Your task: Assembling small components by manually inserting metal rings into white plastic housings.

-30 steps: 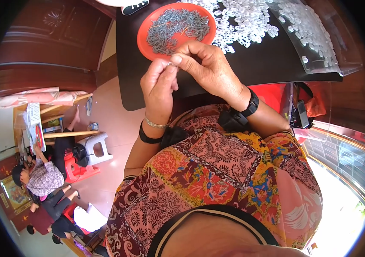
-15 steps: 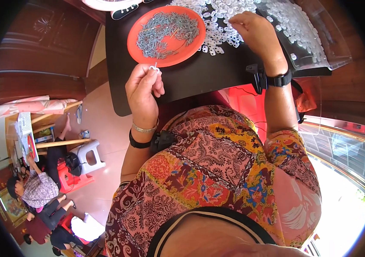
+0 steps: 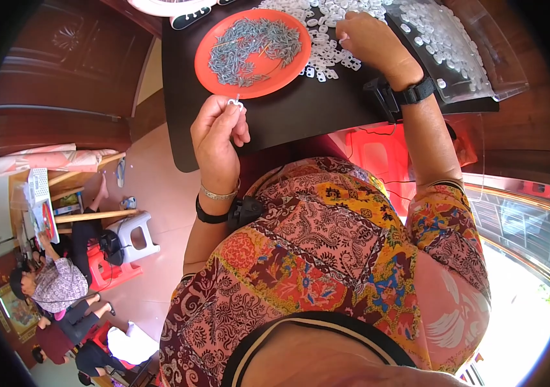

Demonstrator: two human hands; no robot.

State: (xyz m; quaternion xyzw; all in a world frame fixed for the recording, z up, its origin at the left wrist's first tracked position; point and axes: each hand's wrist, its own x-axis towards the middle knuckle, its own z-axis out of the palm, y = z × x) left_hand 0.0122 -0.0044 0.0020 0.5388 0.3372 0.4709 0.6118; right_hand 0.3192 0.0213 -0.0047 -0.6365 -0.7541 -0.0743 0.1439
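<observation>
My left hand [image 3: 215,135] pinches a small white plastic clip [image 3: 235,104] between thumb and forefinger, near the front rim of an orange plate [image 3: 205,76]. A thin grey pin stands up out of the clip. On the plate lies a heap of small grey screw-like pins [image 3: 236,59]. Over the loose white plastic pieces [image 3: 324,59] at the back of the table is my right hand [image 3: 378,48], its fingers curled together. Whether anything is between those fingertips is hidden.
A clear plastic tray [image 3: 495,84] with more white pieces stands on the right of the dark table [image 3: 288,116]. Red plastic stools [image 3: 378,158] sit below it. At the far left, people [image 3: 62,284] sit near a grey stool [image 3: 136,235].
My right hand has shifted slightly left and away from me over the white pieces, its fingers drawn closer together. My left hand still holds the clip in nearly the same place.
</observation>
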